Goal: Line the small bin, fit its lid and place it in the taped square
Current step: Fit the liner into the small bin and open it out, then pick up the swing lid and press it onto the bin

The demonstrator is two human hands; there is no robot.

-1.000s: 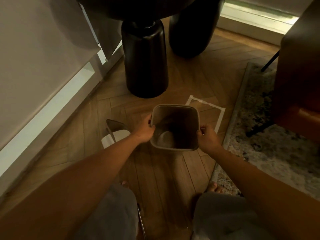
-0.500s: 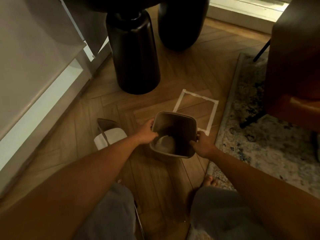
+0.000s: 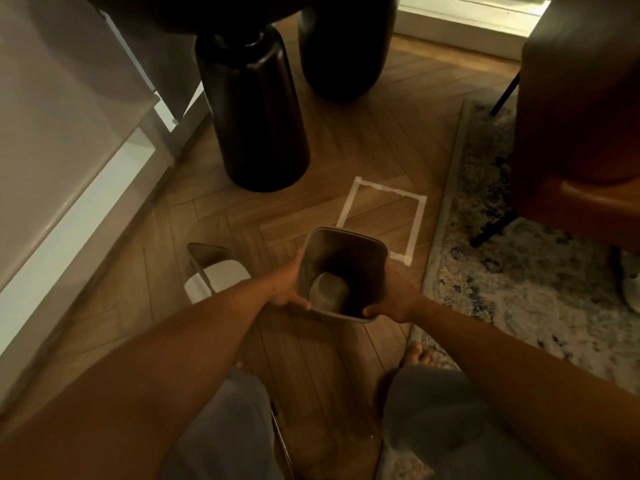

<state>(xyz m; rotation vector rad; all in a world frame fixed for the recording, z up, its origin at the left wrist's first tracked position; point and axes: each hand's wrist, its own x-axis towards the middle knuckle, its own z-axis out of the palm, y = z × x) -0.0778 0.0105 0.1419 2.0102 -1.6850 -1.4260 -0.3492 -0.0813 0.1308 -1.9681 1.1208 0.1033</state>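
The small grey bin (image 3: 341, 249) is square-mouthed, open at the top and bare inside. It sits low over the wood floor, just on the near side of the taped square (image 3: 381, 220), and covers that square's near left corner. My left hand (image 3: 285, 285) grips its left wall and my right hand (image 3: 394, 296) grips its right wall near the front rim. A white and grey lid (image 3: 216, 277) lies on the floor to the left of the bin.
Two dark rounded table legs (image 3: 254, 112) stand beyond the square. A patterned rug (image 3: 519, 278) borders it on the right, with a brown armchair (image 3: 571, 116) on the rug. A white cabinet (image 3: 62, 143) runs along the left. My knees and bare toes (image 3: 420, 355) are below.
The bin has come down and nearer to me, and my hands have slid toward its front rim. More of the taped square shows beyond the bin.
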